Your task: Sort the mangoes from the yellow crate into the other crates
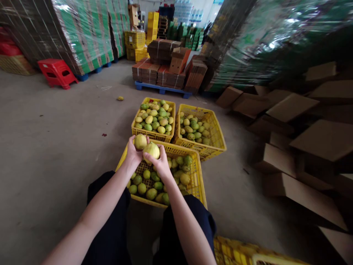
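Observation:
My left hand is closed around a yellow-green round fruit, which looks like a mango or a lemon; I cannot tell which. Close beside it, my right hand grips a second, paler yellow fruit. Both hands are above the near end of a yellow plastic crate that holds many green and yellow fruits. Just beyond stands another yellow crate, filled with similar fruits. To its right is a third crate, partly filled with fruit.
Cardboard boxes are heaped on the right. Ahead, a blue pallet bears flattened cartons. A red stool stands at left, and one fruit lies on the floor. Another yellow crate shows at the bottom edge.

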`<action>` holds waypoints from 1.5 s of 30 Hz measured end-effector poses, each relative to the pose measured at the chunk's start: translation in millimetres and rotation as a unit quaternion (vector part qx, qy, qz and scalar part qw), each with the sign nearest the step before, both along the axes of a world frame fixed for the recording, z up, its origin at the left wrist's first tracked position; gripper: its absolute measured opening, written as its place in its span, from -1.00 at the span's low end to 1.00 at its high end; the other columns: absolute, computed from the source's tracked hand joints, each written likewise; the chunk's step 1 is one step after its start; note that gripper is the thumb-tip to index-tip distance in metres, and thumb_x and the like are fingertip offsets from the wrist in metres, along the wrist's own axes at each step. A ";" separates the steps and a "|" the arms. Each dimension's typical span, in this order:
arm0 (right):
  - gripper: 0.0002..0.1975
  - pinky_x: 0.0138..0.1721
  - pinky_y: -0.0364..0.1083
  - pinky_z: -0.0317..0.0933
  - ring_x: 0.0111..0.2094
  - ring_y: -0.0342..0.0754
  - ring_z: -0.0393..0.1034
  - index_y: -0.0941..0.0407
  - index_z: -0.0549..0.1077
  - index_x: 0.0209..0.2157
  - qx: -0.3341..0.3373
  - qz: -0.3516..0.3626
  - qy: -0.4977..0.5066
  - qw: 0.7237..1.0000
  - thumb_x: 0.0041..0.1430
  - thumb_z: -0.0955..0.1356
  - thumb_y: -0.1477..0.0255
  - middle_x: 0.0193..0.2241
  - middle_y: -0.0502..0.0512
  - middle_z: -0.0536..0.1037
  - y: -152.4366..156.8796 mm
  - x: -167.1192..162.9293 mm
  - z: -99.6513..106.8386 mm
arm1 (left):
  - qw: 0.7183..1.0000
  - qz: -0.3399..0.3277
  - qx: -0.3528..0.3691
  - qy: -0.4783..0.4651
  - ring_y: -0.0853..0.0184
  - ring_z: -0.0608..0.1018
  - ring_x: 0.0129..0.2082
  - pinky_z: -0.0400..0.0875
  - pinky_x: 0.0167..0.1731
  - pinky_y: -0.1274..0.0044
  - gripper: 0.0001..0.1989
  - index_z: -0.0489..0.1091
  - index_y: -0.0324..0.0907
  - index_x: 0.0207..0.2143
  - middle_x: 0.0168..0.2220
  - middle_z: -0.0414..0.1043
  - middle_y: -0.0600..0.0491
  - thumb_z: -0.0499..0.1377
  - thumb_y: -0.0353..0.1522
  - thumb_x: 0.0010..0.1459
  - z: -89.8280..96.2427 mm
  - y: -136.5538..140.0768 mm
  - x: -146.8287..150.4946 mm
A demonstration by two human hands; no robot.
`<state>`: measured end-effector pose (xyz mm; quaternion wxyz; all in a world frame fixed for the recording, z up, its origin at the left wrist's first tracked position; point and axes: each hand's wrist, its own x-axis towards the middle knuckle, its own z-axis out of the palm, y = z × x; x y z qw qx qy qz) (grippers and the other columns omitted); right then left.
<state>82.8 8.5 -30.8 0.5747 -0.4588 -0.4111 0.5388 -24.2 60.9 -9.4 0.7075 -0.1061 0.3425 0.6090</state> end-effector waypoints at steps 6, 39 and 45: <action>-0.58 -0.82 -0.20 0.06 -0.75 -0.18 0.25 0.07 0.40 -0.21 -0.061 0.026 0.234 0.970 -0.09 0.49 0.18 -0.49 -0.05 0.56 10.6 15.8 7.4 | 0.995 -0.036 0.071 -0.067 0.29 0.66 -0.31 0.60 -0.39 0.61 -0.67 0.42 -0.22 0.01 -0.32 0.57 -0.04 0.03 -0.23 0.36 20.4 -6.6 -5.0; -0.86 -0.29 -0.07 0.52 -0.27 -0.04 0.51 0.08 0.41 -0.24 -0.209 -0.139 0.494 0.833 0.20 0.34 0.33 -0.35 0.07 0.57 25.5 18.3 -10.1 | 0.998 -0.046 -0.025 -0.019 0.30 0.54 -0.44 0.55 -0.42 0.51 -0.84 0.36 -0.17 -0.30 -0.42 0.42 0.01 0.00 -0.38 0.25 1.2 -14.2 21.2; -0.86 -0.39 -0.11 0.48 -0.35 -0.07 0.49 0.07 0.41 -0.28 -0.221 -0.142 0.478 0.838 0.19 0.36 0.30 -0.41 0.02 0.55 27.7 16.3 -10.5 | 0.998 -0.047 -0.018 -0.026 0.35 0.55 -0.44 0.52 -0.40 0.56 -0.87 0.37 -0.17 -0.29 -0.44 0.43 0.03 0.02 -0.41 0.23 5.7 -16.7 22.9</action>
